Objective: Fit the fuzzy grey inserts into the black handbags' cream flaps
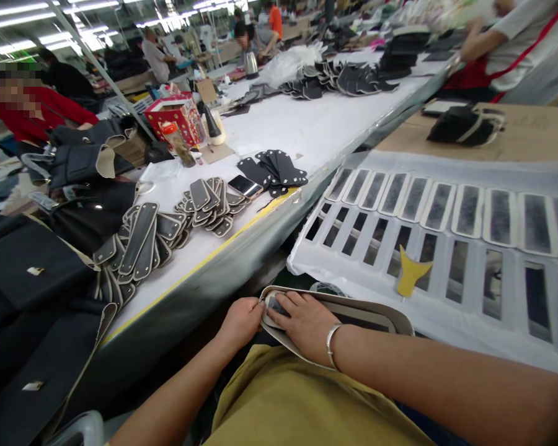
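Fingers [292, 305] of the right hand [307, 325] are lying spread and flat, pressing down on the near end of a long cream-edged strap piece [367, 313], while the left hand [240, 321] is curling closed around that same rounded end, pinching its edge between thumb and fingertips. The strap piece is resting across the person's lap, above the mustard-yellow garment [288, 402], with its long axis running left to right and rising slightly rightward; its rounded tip is pointing left toward the left hand, and its far end is sitting just in front of the white sheet [446, 322]. A silver bangle [331, 342] is circling the right wrist. The palm is covering the dark middle of the piece, so how far that dark panel runs is hard to tell. On the white sheet a yellow scraper-like tool [410, 272] is lying among rows of rectangular cut-outs and cream-bordered dark strips [439, 206], whose right end is being cut off by the frame. On the long white table [307, 127] to the left, piles of dark tab pieces [142, 238] are fanning out near a phone [244, 184], a red box [177, 116] and black bags [23, 266]. Other people are working farther off, blurred.
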The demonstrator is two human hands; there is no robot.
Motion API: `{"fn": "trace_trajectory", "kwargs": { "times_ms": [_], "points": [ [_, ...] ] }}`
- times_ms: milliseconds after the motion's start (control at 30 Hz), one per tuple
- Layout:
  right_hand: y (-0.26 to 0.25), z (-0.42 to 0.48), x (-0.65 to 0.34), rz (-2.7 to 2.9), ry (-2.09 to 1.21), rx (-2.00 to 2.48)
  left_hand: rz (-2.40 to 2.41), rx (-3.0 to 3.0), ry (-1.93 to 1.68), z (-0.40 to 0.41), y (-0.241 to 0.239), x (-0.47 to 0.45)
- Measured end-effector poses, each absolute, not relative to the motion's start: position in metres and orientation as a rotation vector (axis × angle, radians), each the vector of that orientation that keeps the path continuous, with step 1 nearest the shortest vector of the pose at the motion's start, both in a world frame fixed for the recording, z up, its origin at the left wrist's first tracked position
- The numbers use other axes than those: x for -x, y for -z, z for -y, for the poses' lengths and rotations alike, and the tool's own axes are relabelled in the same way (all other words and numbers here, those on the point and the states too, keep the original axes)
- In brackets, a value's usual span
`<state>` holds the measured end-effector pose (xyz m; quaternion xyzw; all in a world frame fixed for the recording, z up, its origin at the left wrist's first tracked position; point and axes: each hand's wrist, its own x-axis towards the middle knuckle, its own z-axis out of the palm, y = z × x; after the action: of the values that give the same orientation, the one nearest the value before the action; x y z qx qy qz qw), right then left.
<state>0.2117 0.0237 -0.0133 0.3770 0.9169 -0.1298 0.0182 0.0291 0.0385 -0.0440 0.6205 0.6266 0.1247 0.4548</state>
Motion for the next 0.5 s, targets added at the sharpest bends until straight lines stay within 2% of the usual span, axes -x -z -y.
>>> {"fn": "trace_trajectory", "kwargs": {
  "times_ms": [167, 367, 433, 500],
  "points": [
    [0.011, -0.022, -0.208, -2.802, 0.536, -1.253, -1.609, -1.687, -0.28, -0.039, 0.033, -0.035],
    [-0.021, -0.029, -0.22, -2.789, 0.994, -1.489, -1.634, -1.778, -0.286, -0.04, 0.031, -0.036],
    [-0.035, -0.034, -0.234, -2.825, 0.885, -1.618, -1.637, -1.784, -0.289, -0.04, 0.032, -0.036],
    [-0.045, -0.036, -0.255, -2.813, 0.578, -1.687, -1.641, -1.787, -0.289, -0.04, 0.033, -0.035]
  ]
}}
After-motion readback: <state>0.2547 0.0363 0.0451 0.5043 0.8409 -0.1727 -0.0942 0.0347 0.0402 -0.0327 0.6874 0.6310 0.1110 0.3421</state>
